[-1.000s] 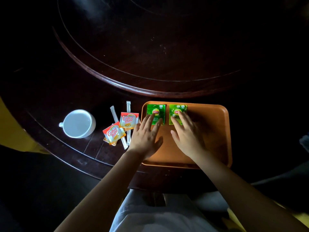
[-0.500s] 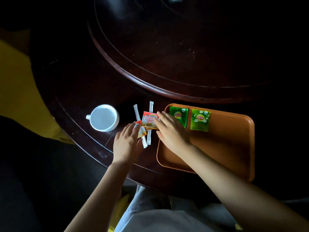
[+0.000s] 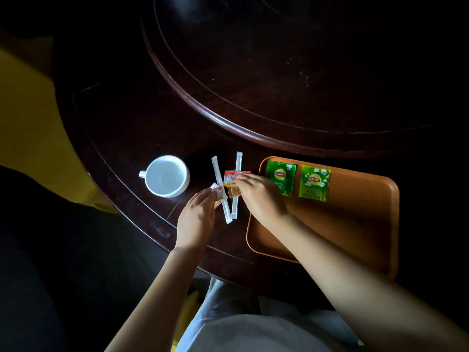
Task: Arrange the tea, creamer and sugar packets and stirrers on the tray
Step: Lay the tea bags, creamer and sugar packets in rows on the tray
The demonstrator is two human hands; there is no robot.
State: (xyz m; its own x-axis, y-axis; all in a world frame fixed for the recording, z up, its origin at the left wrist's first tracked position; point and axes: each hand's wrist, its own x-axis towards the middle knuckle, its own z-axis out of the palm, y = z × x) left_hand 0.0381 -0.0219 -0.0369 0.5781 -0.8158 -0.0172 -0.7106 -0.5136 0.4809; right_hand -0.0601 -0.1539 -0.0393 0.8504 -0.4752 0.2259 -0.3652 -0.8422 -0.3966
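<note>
Two green tea packets lie side by side at the far left of the orange tray. Left of the tray, on the dark table, two white wrapped stirrers lie in a V. My right hand reaches across the tray's left rim, its fingers pinching a red and white creamer packet that lies over the stirrers. My left hand has its fingertips on a second packet, mostly hidden under the fingers. A small brownish packet shows between the stirrers.
An empty white cup stands left of the stirrers, handle pointing left. A raised round inner table section curves behind everything. The table's front edge runs just below my left wrist. A yellow surface lies at far left.
Both hands left the tea packets on the tray and moved left to the packets beside the stirrers. The camera view shifted left, so the tray now sits further right.
</note>
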